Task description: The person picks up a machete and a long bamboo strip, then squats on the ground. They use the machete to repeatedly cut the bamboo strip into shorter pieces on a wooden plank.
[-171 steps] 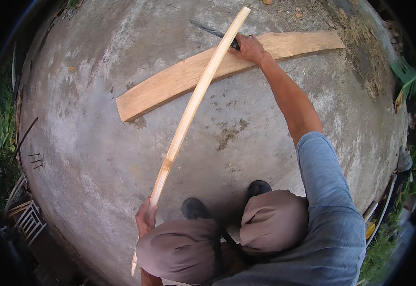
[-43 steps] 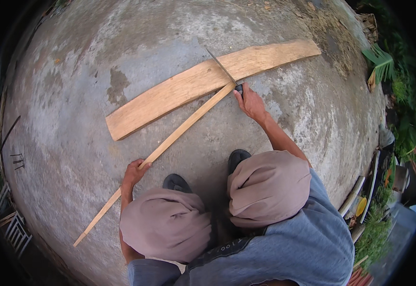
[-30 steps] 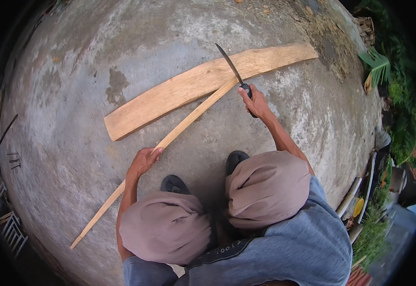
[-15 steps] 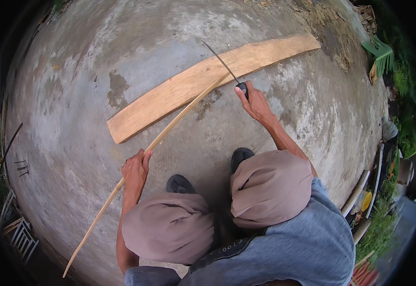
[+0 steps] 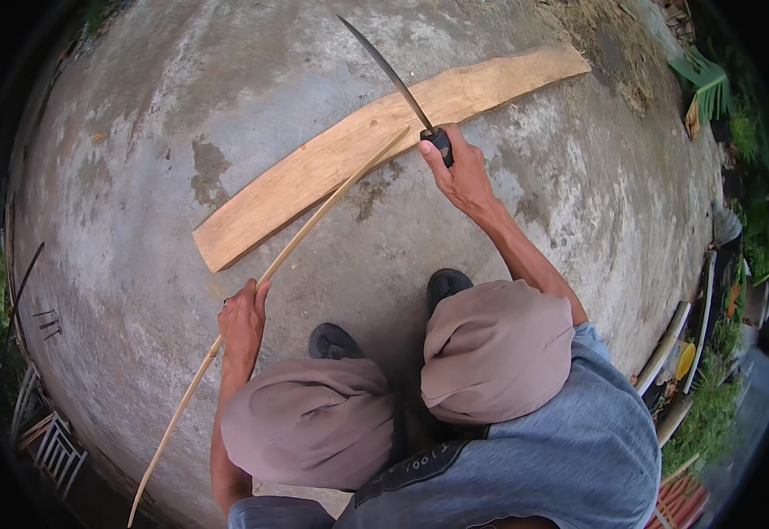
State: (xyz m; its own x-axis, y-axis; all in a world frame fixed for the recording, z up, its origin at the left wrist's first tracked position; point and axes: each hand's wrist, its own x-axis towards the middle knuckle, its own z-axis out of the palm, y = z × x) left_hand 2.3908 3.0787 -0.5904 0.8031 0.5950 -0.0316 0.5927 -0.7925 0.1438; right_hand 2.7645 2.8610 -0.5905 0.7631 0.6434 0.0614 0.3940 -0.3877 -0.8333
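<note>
My left hand [image 5: 243,319] is closed round a long, thin wooden stick [image 5: 336,194] near its middle. The stick slants from the lower left up to the plank, its far tip over the plank's near side. A black-handled machete [image 5: 390,72] is gripped in my right hand [image 5: 464,176]. Its dark, slightly curved blade points away to the upper left, crossing above the plank and apart from the stick's tip. The pale wooden plank [image 5: 292,181] lies on the ground beneath both, running from lower left to upper right.
Stained concrete [image 5: 137,220] spreads all round. My shoes [image 5: 335,340] are below the plank, between my hands. Bent metal rods [image 5: 48,324] and a white slatted frame [image 5: 60,458] are at the left edge; plants [image 5: 702,84] and poles [image 5: 664,348] line the right.
My right hand has moved a little left and away from me, with the blade turned to show more of its flat side. My left hand and the stick have shifted slightly left.
</note>
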